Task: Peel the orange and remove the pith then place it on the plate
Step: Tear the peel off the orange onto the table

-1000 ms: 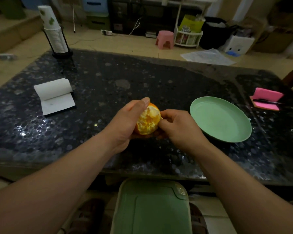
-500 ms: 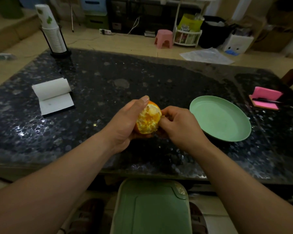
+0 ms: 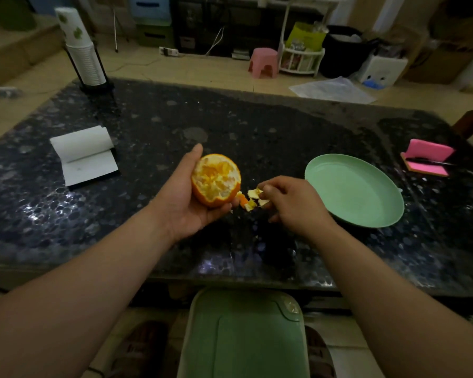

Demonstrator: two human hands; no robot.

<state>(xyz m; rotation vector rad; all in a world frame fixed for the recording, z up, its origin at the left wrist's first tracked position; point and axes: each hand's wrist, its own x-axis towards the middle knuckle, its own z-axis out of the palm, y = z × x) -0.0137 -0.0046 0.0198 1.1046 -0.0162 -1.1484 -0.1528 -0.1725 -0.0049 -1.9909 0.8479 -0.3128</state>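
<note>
A partly peeled orange [image 3: 216,180] sits in my left hand [image 3: 187,199], its top bare and showing pale pith, its lower half still in orange rind. My left fingers curl under it and the thumb stands up along its left side. Just to its right, my right hand [image 3: 291,204] pinches a torn strip of peel [image 3: 250,199], orange outside and whitish inside, clear of the fruit. Both hands hover above the dark speckled table [image 3: 257,132]. The light green plate [image 3: 354,190] lies to the right of my right hand with nothing on it.
An open white notepad [image 3: 85,155] lies at the left. A stack of paper cups [image 3: 81,49] in a black holder stands at the far left corner. A pink notepad with a pen [image 3: 428,159] is at the right edge. A green bin lid [image 3: 243,336] sits below the near edge.
My right hand has pulled away to the right with a torn piece of peel. My left hand has turned the orange so its peeled top faces up.
</note>
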